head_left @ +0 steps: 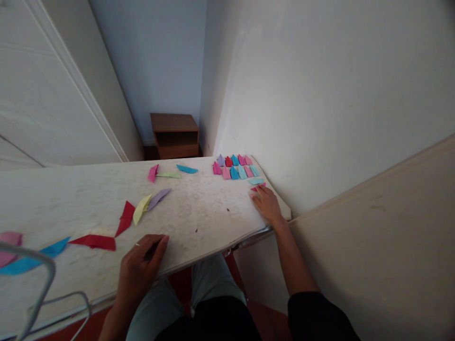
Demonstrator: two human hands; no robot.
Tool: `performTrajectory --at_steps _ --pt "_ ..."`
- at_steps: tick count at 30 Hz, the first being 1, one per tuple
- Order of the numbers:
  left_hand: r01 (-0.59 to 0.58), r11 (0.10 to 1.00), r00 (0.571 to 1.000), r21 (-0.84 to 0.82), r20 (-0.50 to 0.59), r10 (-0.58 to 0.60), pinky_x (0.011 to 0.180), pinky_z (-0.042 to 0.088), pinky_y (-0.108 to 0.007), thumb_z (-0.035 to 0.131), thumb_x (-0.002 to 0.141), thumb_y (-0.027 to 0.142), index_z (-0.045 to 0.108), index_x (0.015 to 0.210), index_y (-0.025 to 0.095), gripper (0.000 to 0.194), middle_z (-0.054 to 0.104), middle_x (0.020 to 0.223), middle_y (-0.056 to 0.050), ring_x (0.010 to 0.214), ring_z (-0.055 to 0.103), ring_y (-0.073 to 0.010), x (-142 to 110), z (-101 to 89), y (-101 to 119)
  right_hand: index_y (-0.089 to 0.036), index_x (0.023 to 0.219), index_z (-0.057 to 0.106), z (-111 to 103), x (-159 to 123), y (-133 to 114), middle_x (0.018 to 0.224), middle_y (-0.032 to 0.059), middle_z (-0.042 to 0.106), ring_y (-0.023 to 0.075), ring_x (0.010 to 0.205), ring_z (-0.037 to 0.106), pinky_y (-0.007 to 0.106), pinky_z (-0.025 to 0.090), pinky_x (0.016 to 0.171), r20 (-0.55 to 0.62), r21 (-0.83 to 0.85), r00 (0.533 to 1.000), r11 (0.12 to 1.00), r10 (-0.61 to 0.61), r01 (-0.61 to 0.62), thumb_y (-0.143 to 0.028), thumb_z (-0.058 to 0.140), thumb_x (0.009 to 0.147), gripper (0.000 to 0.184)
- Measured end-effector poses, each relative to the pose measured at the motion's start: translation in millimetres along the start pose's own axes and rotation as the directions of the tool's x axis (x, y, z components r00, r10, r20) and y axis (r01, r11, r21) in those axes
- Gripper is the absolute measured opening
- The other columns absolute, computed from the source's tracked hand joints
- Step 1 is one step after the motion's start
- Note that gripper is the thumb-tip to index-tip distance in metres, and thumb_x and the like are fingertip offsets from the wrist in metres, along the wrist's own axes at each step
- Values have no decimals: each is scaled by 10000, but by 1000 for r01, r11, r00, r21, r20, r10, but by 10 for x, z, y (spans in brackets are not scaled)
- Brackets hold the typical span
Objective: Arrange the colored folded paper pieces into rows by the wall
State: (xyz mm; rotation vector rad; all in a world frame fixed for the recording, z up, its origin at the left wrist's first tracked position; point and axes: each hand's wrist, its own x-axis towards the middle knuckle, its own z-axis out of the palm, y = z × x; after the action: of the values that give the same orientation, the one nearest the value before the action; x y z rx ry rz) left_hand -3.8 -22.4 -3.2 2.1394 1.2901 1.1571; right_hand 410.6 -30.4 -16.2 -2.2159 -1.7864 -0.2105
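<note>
My right hand (267,204) reaches the far right end of the white table (209,208), its fingertips on a pink folded paper piece (254,189) that they partly cover. Just beyond it lies a light blue folded paper piece (256,181). Further back, several small folded paper pieces in pink, red, blue and lilac stand in two close rows, among them a blue piece (233,173). My left hand (142,260) rests loosely curled at the near table edge, with no object visible in it. A lilac folded strip (159,199) and a yellow one (142,209) lie beyond it.
More folded paper lies leftward: red strips (97,242), a blue strip (39,256) and a pink piece (9,246). A grey metal frame (50,272) stands at the near left. A wall (320,94) borders the right end. A brown cabinet (175,124) stands behind.
</note>
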Motion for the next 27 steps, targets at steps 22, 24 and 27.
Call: performTrajectory --at_steps 22,24,27 --pt "18 1000 1000 9 26 -18 697 501 -240 560 908 408 673 850 193 250 708 824 -20 735 670 -152 -27 23 -43 -163 1293 589 -5 102 -50 1385 172 508 319 1295 442 468 384 1048 65 29 992 993 108 -110 -396 504 943 429" --pt "17 1000 1000 11 24 -17 694 501 -240 559 908 412 673 844 190 257 707 818 -22 730 670 -152 -24 23 -38 -136 1339 545 2 99 -48 1399 185 494 317 1311 428 467 377 1058 48 38 993 994 104 -106 -388 503 942 471" --pt "14 1000 1000 3 24 -14 687 502 -240 556 908 412 673 836 187 263 705 809 -26 722 668 -152 -15 17 -22 -93 1371 502 -2 79 -61 1420 215 464 334 1332 402 484 377 1056 21 35 994 993 108 -109 -370 517 930 522"
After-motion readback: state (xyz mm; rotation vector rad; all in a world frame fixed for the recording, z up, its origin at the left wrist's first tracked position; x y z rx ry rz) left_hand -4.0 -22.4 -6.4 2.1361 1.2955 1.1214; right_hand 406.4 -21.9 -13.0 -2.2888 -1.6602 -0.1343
